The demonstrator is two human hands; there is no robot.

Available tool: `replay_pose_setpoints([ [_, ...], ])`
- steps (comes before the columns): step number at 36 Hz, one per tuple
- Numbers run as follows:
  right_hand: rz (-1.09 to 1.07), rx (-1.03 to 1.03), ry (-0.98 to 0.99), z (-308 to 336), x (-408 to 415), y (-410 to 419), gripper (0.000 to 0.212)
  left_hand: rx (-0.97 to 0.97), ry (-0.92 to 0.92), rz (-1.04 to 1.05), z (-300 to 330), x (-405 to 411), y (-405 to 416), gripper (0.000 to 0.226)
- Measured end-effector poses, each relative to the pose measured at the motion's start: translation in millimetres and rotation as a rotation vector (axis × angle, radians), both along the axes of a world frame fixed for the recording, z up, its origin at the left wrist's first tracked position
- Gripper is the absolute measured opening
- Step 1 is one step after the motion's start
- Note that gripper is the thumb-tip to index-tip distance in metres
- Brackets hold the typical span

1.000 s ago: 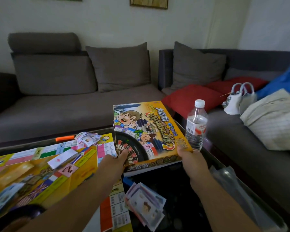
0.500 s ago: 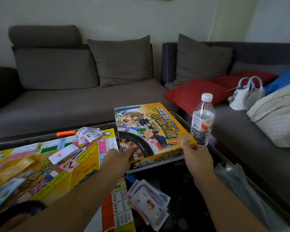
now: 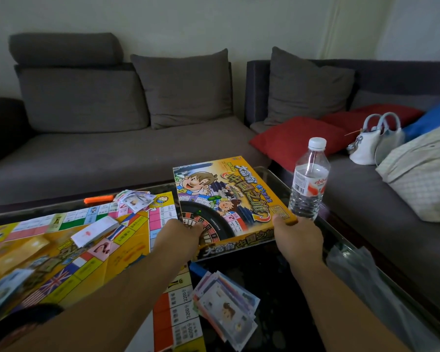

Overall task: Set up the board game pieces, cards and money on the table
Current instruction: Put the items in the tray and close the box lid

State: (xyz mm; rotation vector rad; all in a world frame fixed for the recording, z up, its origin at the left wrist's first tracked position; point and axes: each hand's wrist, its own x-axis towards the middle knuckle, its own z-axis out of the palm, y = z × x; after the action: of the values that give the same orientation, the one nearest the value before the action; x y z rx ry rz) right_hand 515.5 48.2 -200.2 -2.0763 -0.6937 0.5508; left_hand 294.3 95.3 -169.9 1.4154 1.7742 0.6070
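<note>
Left hand (image 3: 181, 232) and right hand (image 3: 294, 231) each grip the near edge of the game box (image 3: 226, 199), likely parking it at the table's (image 3: 277, 270) far right corner. That clears room by the open board (image 3: 61, 250); 1 money pile (image 3: 224, 306) lies near.

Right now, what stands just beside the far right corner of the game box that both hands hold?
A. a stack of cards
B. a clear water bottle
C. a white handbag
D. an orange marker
B: the water bottle stands upright by the game box corner, just beyond the right hand.
</note>
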Motion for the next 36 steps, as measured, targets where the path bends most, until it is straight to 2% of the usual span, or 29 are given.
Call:
replay_pose_setpoints([
  [3, -0.021, -0.044, -0.113, -10.6, 3.1, 6.3, 0.079, -0.003, -0.006, 0.005, -0.2, 1.6, 2.7, 0.032],
  [5, -0.021, -0.092, -0.144, -6.7, 0.4, 4.9, 0.086, -0.015, -0.001, 0.008, 0.9, 2.7, 3.7, 0.031],
  [11, 0.019, -0.178, -0.137, 4.3, 1.9, 2.2, 0.074, -0.041, 0.024, 0.008, 4.5, 5.7, 5.7, 0.029],
  [19, -0.02, -0.141, -0.083, 2.7, 0.9, 2.2, 0.066, -0.086, -0.122, 0.03, 12.3, 5.6, 1.1, 0.018],
  [24, -0.047, 0.019, 0.118, 12.2, -3.4, 0.9, 0.061, -0.081, -0.236, 0.07, 15.5, 5.3, 1.7, 0.017],
  [29, -0.017, 0.201, 0.339, 17.2, -4.6, -1.9, 0.027, -0.11, -0.352, 0.103, 18.6, 3.2, 5.4, 0.019],
  [36, -0.068, 0.37, 0.677, 21.4, -14.9, 3.2, 0.026, -0.13, -0.463, 0.145, 26.5, -7.0, 12.0, 0.022],
])
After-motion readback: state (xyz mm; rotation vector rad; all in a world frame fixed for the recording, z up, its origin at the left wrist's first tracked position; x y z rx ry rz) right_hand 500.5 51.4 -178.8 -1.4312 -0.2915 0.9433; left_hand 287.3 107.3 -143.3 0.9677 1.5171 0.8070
